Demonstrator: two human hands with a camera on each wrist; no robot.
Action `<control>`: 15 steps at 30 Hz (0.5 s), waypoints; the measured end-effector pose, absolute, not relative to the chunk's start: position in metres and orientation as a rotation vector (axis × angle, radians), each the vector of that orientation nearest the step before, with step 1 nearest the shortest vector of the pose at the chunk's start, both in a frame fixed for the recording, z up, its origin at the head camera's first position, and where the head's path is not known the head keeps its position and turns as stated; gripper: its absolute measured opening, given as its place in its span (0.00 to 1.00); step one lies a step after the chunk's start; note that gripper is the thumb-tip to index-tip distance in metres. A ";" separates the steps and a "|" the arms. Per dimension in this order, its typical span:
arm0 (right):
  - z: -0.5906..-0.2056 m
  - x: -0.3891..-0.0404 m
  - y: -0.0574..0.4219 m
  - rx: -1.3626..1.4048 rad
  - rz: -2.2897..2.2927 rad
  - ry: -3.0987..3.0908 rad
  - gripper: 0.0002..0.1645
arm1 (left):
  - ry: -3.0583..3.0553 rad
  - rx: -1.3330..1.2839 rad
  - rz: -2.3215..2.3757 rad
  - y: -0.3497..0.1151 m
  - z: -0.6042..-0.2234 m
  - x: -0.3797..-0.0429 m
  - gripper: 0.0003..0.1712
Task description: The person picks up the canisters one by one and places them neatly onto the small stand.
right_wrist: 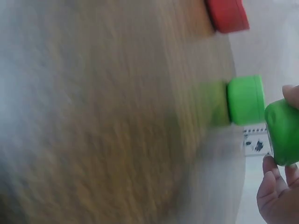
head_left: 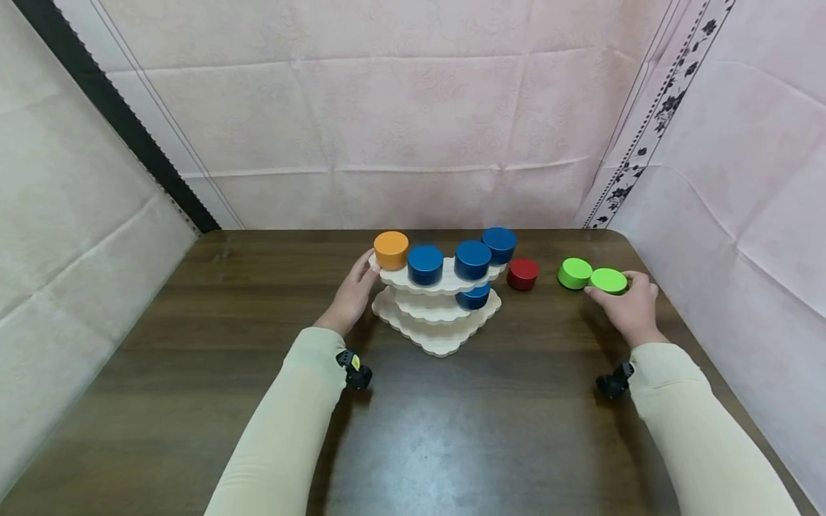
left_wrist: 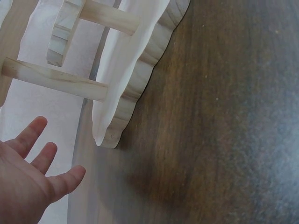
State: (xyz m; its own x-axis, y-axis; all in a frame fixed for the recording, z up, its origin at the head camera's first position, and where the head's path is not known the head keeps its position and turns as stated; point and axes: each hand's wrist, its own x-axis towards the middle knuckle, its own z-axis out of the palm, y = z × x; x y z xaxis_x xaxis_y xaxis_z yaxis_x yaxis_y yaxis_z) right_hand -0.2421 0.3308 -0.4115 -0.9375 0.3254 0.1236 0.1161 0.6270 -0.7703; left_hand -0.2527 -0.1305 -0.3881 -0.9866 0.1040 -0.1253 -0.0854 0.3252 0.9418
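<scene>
A white wooden three-tier stand (head_left: 442, 337) with scalloped edges bears an orange round container (head_left: 391, 252) at the left of its top tier. Several blue round containers (head_left: 424, 266) share that tier, and another blue one sits lower down. My left hand (head_left: 351, 292) reaches to the top tier's left corner, fingertips right beside the orange container. In the left wrist view, three of its fingers (left_wrist: 39, 158) are spread and nearly straight; the thumb is hidden there. My right hand (head_left: 632, 308) grips a green round container (right_wrist: 284, 133) between thumb and fingers, close beside a second green container (right_wrist: 246, 100).
A red round container (head_left: 523, 274) stands on the brown wooden table (head_left: 452, 430), just right of the stand. Pale cloth (head_left: 387, 143) hangs behind the table's far edge and along both sides. The right hand is near the table's right edge.
</scene>
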 end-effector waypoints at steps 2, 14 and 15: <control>-0.410 -0.239 0.327 -0.362 1.232 -2.597 0.50 | 2.423 0.015 1.734 -0.130 -0.389 -0.253 0.35; -0.397 -0.223 0.293 -0.267 1.279 -2.561 0.47 | 2.418 0.002 1.733 -0.129 -0.381 -0.248 0.35; -0.397 -0.222 0.290 -0.246 1.273 -2.560 0.46 | 2.415 0.002 1.734 -0.129 -0.381 -0.248 0.35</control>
State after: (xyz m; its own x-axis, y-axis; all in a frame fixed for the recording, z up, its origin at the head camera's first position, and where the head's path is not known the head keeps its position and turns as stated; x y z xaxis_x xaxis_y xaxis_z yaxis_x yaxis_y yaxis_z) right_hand -0.2218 0.2898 -0.3965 -0.9488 0.2693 0.1649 0.0310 0.5993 -0.8000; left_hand -0.2483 -0.1287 -0.3812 -0.9859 0.0986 -0.1351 -0.0965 0.3244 0.9410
